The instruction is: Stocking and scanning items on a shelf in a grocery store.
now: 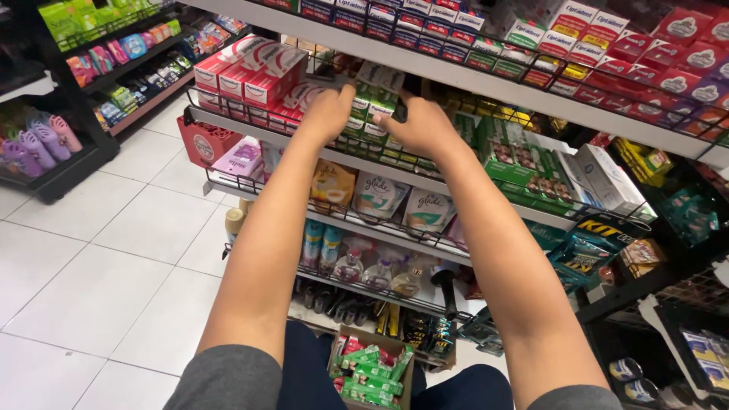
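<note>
Head view: I see left hand (pixel 328 114) and right hand (pixel 419 125) both pressed around green boxes (pixel 370 114), squaring them on the wire shelf (pixel 250 125); finger closure I cannot tell.

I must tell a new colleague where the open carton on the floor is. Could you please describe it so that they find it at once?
Start at the wire shelves where both hands reach, and look straight down to the white tiled floor. The brown cardboard box stands there between the person's knees. It alone is open-topped, filled with small green packs.
</note>
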